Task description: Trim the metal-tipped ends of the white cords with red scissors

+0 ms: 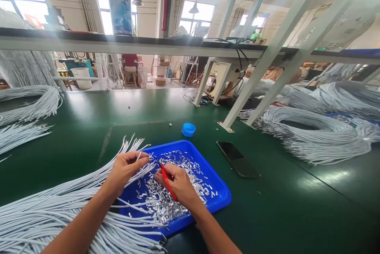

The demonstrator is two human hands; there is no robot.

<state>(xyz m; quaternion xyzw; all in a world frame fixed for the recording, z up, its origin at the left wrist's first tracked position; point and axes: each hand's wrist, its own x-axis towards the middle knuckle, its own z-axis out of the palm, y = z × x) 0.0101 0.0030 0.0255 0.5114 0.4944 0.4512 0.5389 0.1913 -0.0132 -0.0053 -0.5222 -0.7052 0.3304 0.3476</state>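
Observation:
My left hand (126, 169) pinches the end of a white cable above the left rim of a blue tray (221, 199). In my right hand (179, 184) is a red-handled hand tool (168, 182), probably pliers or cutters, its dark tip pointing at the cable end. Fingers hide part of the tool, so I cannot tell whether its jaws touch the cable. Many small silvery metal pieces (166, 206) lie heaped in the tray below both hands. A thick bundle of white cables (74, 190) runs in from the left, under my left forearm, some ends over the tray.
Behind the tray sits a blue cap (189, 129); a dark phone (237, 159) lies to its right. Coiled white cables (320, 127) rest at the right, more (35, 105) at the left. Slanted metal posts (258, 87) carry a shelf (166, 46) with a blue can (118, 2).

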